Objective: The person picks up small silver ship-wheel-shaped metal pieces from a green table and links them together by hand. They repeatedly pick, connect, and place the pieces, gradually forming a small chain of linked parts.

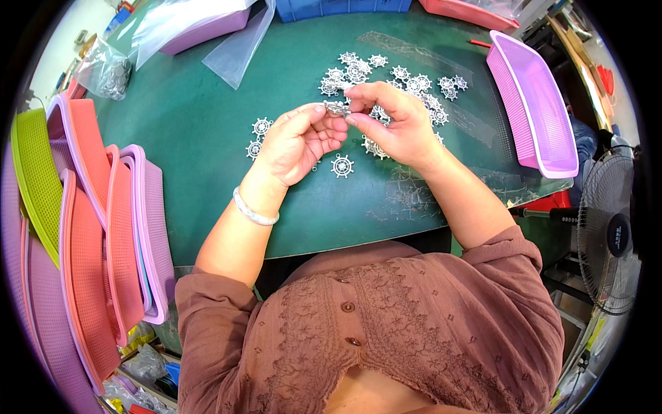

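Both my hands meet above the green tabletop, pinching a silver ship's wheel charm point(337, 107) seen nearly edge-on; whether it is one or a small stack I cannot tell. My left hand point(301, 138), with a pale bangle point(255, 209) on its wrist, grips the charm's left side with the fingers curled. My right hand point(398, 123) holds its right side between thumb and forefinger. Beyond and under the right hand lies a loose pile of silver wheel charms point(355, 70). A single wheel charm point(341, 165) lies flat below my hands, and several charms point(261, 126) sit left of my left hand.
An empty purple basket point(534, 103) stands at the right table edge. Stacked purple, coral and green baskets point(89, 228) line the left. At the back are a blue crate point(345, 8) and clear plastic bags point(241, 45). A black fan point(610, 234) stands right of the table.
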Motion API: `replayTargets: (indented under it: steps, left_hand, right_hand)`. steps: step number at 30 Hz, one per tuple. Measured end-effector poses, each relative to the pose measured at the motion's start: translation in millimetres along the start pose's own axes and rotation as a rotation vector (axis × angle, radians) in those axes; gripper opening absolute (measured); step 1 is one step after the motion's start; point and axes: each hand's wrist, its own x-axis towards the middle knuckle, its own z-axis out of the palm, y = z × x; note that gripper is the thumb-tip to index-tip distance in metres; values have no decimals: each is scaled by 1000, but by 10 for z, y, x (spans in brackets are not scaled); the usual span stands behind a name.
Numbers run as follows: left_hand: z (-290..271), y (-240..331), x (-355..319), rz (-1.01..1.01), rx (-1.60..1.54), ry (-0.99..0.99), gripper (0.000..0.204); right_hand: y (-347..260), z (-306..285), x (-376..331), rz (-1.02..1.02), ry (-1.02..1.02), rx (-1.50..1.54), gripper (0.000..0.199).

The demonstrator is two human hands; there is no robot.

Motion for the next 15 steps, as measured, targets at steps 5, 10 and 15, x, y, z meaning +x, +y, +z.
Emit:
replayTargets:
  steps: [5, 10, 15]
  left_hand:
    - [-45, -4, 10, -14, -91, -34, 23]
    - [-70, -11, 17, -30, -160, -54, 21]
    - [-38, 4, 14, -28, -159, -23, 19]
  right_hand:
    - [-3, -4, 2, 10, 3, -9, 30]
    - [-1, 2, -2, 26, -4, -2, 30]
    - [-10, 0, -6, 49, 16, 3, 24]
